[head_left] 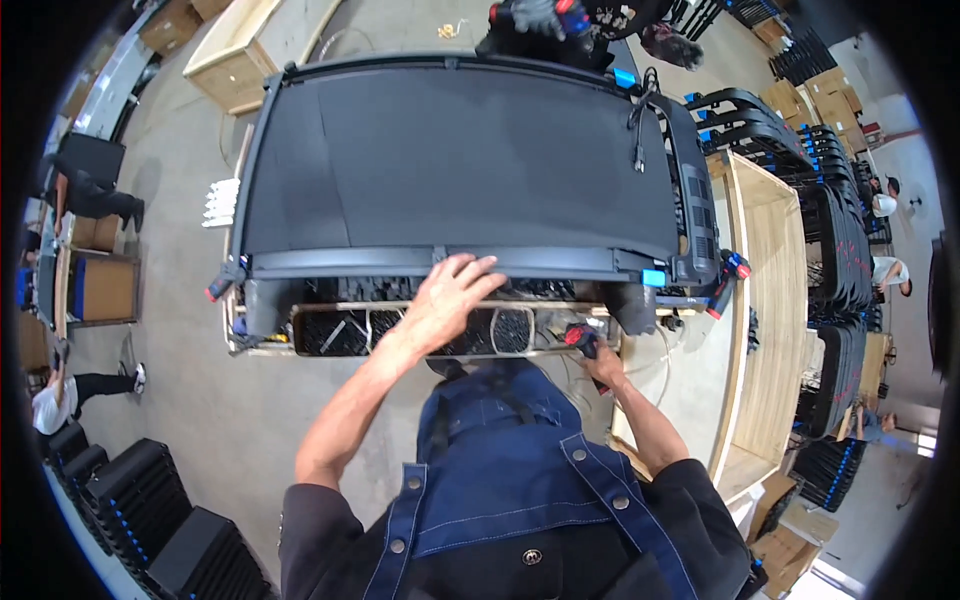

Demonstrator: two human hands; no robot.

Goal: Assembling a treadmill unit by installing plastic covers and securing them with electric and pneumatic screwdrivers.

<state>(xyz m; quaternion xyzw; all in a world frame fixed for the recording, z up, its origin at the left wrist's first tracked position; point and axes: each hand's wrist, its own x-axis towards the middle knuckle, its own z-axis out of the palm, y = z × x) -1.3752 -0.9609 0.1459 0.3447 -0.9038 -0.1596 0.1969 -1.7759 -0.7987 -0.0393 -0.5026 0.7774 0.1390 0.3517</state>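
Left grip (pixel 452 290) lies flat, fingers spread, on the frame (pixel 440 262).
Your right grip (pixel 597 358), nearer you, clamps a red tool (pixel 580 338); frame runs crosswise.

One black treadmill deck (pixel 460 160) before me, one red-handled tool (pixel 583 341) in my right hand (pixel 603 368), two blue clips (pixel 653 277), three wooden crates (pixel 770 300)

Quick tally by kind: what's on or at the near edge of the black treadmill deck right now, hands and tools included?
Treadmill deck: 1
Hands on the job: 2, left hand and right hand
Red-and-black tool in right hand: 1
Blue end caps on the rail: 1 clearly seen
Total: 5
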